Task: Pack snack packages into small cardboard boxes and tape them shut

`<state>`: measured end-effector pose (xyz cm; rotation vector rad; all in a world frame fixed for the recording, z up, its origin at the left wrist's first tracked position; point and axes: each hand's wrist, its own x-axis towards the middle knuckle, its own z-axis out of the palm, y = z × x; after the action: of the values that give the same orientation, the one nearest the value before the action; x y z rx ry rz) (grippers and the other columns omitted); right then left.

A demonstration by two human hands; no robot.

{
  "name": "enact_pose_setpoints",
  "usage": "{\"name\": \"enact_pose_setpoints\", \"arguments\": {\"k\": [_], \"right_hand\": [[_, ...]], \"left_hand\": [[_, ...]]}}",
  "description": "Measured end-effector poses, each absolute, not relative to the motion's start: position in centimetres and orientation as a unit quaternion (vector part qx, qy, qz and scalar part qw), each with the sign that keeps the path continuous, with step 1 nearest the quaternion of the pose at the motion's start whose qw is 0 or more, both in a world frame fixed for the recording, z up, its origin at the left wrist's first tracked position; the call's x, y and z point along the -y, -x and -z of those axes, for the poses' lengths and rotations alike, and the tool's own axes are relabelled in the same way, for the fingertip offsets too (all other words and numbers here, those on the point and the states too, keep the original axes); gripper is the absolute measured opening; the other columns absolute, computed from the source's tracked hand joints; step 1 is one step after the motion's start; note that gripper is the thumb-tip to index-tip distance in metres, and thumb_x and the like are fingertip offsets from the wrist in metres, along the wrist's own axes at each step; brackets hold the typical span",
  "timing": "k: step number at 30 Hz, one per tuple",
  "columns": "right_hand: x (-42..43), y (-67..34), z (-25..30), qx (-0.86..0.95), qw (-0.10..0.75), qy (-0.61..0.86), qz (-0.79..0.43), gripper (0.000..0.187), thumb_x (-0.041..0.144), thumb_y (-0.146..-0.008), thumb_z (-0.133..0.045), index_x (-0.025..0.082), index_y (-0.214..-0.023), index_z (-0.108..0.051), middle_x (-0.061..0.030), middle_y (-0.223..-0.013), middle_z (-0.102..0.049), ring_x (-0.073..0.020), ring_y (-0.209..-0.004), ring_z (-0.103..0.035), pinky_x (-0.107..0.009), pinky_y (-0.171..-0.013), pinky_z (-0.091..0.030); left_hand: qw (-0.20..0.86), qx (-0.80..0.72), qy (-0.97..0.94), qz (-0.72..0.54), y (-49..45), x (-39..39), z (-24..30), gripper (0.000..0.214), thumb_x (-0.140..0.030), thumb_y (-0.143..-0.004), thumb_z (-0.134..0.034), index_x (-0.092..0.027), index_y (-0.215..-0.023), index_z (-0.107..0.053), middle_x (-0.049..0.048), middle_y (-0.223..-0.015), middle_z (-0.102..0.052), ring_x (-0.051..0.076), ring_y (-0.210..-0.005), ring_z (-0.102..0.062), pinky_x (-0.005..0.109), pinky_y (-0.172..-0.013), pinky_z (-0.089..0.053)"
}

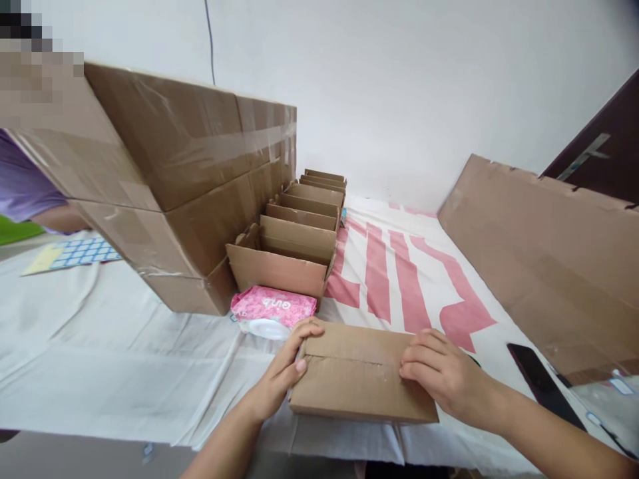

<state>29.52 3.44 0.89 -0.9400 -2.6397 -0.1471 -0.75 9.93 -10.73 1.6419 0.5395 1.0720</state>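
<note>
A small closed cardboard box (359, 382) lies at the front edge of the cloth-covered table, its two top flaps meeting along a seam. My left hand (284, 369) grips the box's left end, with the thumb on top and the fingers at the far left corner. On the right part of the lid, my right hand (439, 372) rests with its fingers bent and pressed together at the end of the seam. Whatever lies under those fingertips is hidden. Just beyond the box sits a pink pack of wipes (274, 307) with a white lid.
Several open cardboard boxes (294, 256) stand in a row behind the wipes. Large taped cartons (190, 153) are stacked at left, with a person's sleeve (24, 176) beyond. A phone (542, 382) and a big cardboard panel (544, 266) are at right.
</note>
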Motion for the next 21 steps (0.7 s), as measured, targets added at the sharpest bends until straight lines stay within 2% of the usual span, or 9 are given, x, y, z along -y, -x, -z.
{"name": "enact_pose_setpoints", "arguments": {"k": [5,10,12,14,17,21], "right_hand": [[-2.6,-30.6,-1.6,0.906,0.189,0.375,0.062,0.025,0.007,-0.094,-0.04,0.017,-0.095,-0.063,-0.0056,-0.085,-0.067,-0.0176,-0.083,-0.058,-0.034,-0.074,-0.051],[-3.1,-29.9,-1.3,0.915,0.173,0.358,0.071,0.028,0.011,-0.095,-0.044,0.017,-0.118,-0.059,-0.0093,-0.11,-0.069,-0.0195,-0.108,-0.059,-0.037,-0.09,-0.051],[-3.6,-29.4,-0.9,0.926,0.155,0.335,0.074,0.029,0.011,-0.095,-0.044,0.017,-0.118,-0.059,-0.0088,-0.113,-0.069,-0.0198,-0.114,-0.056,-0.038,-0.095,-0.049],[-4.0,-29.0,-0.6,0.933,0.144,0.324,0.07,0.026,0.009,-0.094,-0.043,0.018,-0.109,-0.062,-0.0074,-0.104,-0.07,-0.0189,-0.107,-0.059,-0.037,-0.091,-0.048],[-3.8,-29.2,-0.7,0.932,0.148,0.325,0.066,0.026,0.007,-0.093,-0.039,0.018,-0.088,-0.063,-0.0054,-0.084,-0.067,-0.0171,-0.083,-0.058,-0.034,-0.078,-0.048],[-2.3,-31.4,-1.7,0.903,0.19,0.381,0.059,0.026,0.006,-0.092,-0.037,0.018,-0.087,-0.059,-0.0056,-0.079,-0.063,-0.0182,-0.077,-0.055,-0.034,-0.07,-0.047]], "left_hand": [[0.523,-0.231,-0.685,-0.451,0.8,-9.8,10.8,0.043,-0.05,-0.092,-0.04,-0.028,-0.127,-0.047,0.008,-0.136,-0.041,0.033,-0.13,-0.033,0.049,-0.111,-0.024],[0.522,-0.24,-0.679,-0.457,0.8,-10.1,11.9,0.044,-0.05,-0.092,-0.038,-0.028,-0.129,-0.047,0.008,-0.139,-0.039,0.034,-0.133,-0.028,0.051,-0.113,-0.02],[0.522,-0.247,-0.676,-0.457,0.8,-10.1,12.1,0.045,-0.051,-0.091,-0.039,-0.028,-0.128,-0.047,0.008,-0.14,-0.039,0.034,-0.134,-0.029,0.051,-0.113,-0.019],[0.522,-0.255,-0.674,-0.457,0.8,-10.0,12.2,0.045,-0.051,-0.09,-0.04,-0.028,-0.128,-0.048,0.0079,-0.14,-0.039,0.034,-0.134,-0.03,0.051,-0.113,-0.021],[0.517,-0.268,-0.671,-0.459,1.0,-10.0,12.3,0.046,-0.052,-0.09,-0.041,-0.028,-0.128,-0.049,0.0082,-0.14,-0.041,0.034,-0.135,-0.03,0.051,-0.113,-0.022],[0.517,-0.292,-0.665,-0.453,1.3,-9.9,12.4,0.049,-0.054,-0.089,-0.041,-0.027,-0.128,-0.048,0.0088,-0.142,-0.04,0.035,-0.136,-0.029,0.051,-0.113,-0.023]]}}
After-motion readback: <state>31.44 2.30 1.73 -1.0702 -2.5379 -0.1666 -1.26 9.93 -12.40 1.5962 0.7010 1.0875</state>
